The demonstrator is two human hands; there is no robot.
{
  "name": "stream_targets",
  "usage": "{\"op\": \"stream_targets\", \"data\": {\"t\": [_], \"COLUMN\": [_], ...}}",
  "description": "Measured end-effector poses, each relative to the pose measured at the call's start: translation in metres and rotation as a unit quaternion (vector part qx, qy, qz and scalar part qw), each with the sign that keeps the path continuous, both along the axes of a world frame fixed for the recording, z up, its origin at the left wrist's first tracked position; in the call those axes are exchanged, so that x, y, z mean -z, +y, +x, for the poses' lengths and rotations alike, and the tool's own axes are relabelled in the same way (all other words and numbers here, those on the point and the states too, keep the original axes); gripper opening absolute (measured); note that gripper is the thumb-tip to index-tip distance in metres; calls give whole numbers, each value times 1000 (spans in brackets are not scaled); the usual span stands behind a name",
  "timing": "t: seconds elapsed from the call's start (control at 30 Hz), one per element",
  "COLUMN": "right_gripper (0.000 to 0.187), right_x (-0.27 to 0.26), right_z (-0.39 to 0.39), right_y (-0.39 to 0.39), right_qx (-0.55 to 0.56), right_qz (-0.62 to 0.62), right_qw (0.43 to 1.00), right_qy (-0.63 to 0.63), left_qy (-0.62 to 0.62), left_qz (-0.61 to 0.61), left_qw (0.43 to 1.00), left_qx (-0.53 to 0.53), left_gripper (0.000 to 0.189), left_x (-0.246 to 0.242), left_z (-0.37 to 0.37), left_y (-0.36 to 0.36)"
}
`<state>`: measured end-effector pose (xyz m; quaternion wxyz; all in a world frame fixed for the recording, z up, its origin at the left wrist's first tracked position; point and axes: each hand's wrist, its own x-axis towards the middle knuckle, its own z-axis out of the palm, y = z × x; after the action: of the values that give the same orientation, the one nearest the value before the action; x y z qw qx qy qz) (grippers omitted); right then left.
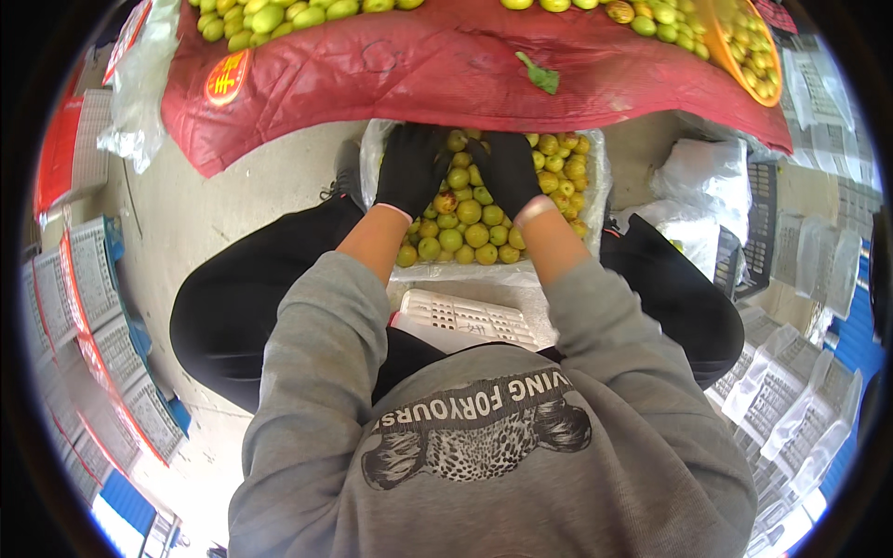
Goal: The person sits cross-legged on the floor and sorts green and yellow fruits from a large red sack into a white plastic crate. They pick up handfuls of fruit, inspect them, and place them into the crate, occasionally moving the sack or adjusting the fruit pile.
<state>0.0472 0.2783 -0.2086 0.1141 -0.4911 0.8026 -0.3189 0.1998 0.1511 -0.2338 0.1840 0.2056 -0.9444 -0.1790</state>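
Note:
A plastic-lined crate of yellow-green jujubes (476, 235), some with reddish-brown patches, stands between my knees. My left hand (413, 166), in a black glove, rests on the fruit at the crate's far left. Its fingertips run into shadow at the edge of a red quilted cloth (446, 77). Black-gloved too, my right hand (508, 171) lies among the jujubes just right of the middle, fingers bent towards the left hand. Whether either hand grips a fruit is hidden. The clear plastic liner (594, 202) folds over the crate's rim.
Jujubes (268, 17) lie on the red cloth, along with a green leaf (541, 73). An orange basket (750, 56) of jujubes tips at the far right. A white perforated crate (464, 314) is before my lap. Stacked crates (104, 314) flank both sides; a black crate (760, 223) is at right.

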Motion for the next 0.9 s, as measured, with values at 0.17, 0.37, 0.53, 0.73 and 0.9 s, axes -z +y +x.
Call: {"op": "stream_targets", "data": {"t": [0.17, 0.37, 0.53, 0.73, 0.9], "right_gripper": [25, 26, 27, 29, 27], "right_x": [-79, -174, -236, -280, -286], "right_z": [12, 46, 71, 90, 80], "right_y": [145, 246, 298, 361, 379], "right_qx": [105, 259, 298, 298, 343], "right_qz": [-62, -154, -190, -211, -251], "right_qw": [980, 934, 926, 931, 905], "right_qy": [-158, -193, -135, 20, 14], "left_qy": [-45, -39, -85, -83, -123], "left_qz": [-20, -102, -94, -143, -158], "left_qw": [998, 994, 992, 986, 979], "left_qx": [34, 0, 17, 24, 32], "left_gripper": [60, 63, 59, 60, 65], "left_x": [-1, 11, 5, 3, 14], "left_z": [-9, -11, -10, -10, -8], "left_y": [6, 12, 21, 37, 47]}}
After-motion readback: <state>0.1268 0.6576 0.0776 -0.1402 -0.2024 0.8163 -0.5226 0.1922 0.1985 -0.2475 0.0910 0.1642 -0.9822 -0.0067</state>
